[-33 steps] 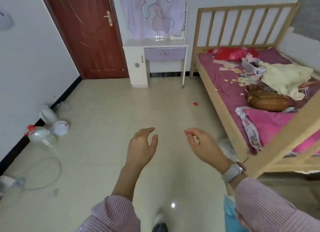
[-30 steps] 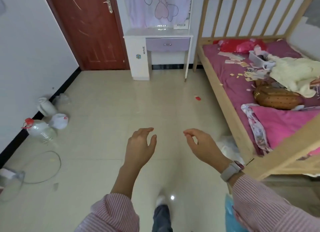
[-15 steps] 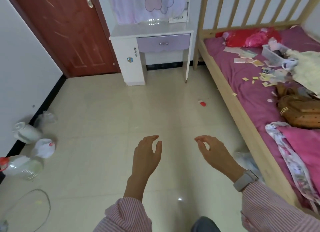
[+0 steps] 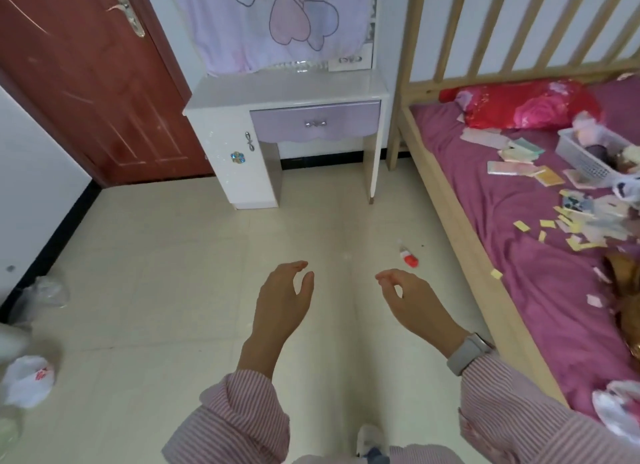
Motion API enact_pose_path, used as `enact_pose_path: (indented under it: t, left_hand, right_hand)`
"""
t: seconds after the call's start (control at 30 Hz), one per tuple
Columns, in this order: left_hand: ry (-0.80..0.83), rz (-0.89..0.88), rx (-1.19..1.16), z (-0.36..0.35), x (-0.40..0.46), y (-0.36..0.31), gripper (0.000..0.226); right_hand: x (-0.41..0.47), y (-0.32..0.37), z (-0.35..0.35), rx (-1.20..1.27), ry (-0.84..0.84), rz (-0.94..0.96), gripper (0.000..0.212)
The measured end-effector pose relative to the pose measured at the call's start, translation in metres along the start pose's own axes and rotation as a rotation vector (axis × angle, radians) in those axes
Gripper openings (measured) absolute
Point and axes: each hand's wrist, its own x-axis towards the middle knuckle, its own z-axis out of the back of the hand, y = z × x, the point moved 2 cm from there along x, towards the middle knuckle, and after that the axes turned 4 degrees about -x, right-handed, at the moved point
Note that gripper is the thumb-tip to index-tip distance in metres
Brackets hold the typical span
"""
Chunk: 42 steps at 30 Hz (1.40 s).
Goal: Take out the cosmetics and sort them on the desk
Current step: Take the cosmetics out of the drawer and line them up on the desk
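Left hand (image 4: 281, 299) and right hand (image 4: 412, 299) out over the floor (image 4: 156, 273), fingers loosely curled, gripping nothing. White desk (image 4: 287, 89) ahead against the wall, top bare. Basket (image 4: 588, 152) on the bed (image 4: 519, 256) at right, contents too blurred to name.

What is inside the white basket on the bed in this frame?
The white basket holds a dark roundish item and a pale pink item poking above the rim. What they are, and anything beneath them, is hidden by the basket wall.

Basket (image 4: 588, 155) on cluttered bed (image 4: 540, 273)
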Motion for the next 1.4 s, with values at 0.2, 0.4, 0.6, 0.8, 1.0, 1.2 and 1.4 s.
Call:
enact_pose_path:
  t: [0.2,0.4,0.6,0.8,1.0,1.2,1.4]
  left_hand:
    - [-0.113,0.124,0.023,0.012,0.121,0.030,0.029]
    - [-0.123,0.127,0.012,0.007,0.279,0.058,0.031]
    - [-0.080,0.071,0.031,0.017,0.459,0.065,0.031]
    - [0.009,0.011,0.031,-0.008,0.599,0.057,0.029]
    - [0.084,0.024,0.087,-0.060,0.715,0.077,0.033]
    - [0.096,0.190,0.279,-0.100,0.831,0.117,0.048]
    - [0.177,0.135,0.484,-0.127,0.925,0.149,0.058]
  right_hand:
    - [0.155,0.027,-0.006,-0.005,0.106,0.076,0.026]
    - [0.316,0.037,-0.023,-0.039,0.094,0.107,0.024]
    - [0.477,0.064,-0.012,-0.088,0.099,0.089,0.026]
    - [0.595,0.057,0.002,-0.107,0.094,0.007,0.028]
    - [0.717,0.018,-0.008,-0.052,0.091,-0.046,0.028]
    - [0.855,-0.030,-0.043,-0.164,0.136,-0.087,0.030]
    - [0.957,-0.059,-0.096,-0.341,0.327,0.003,0.038]
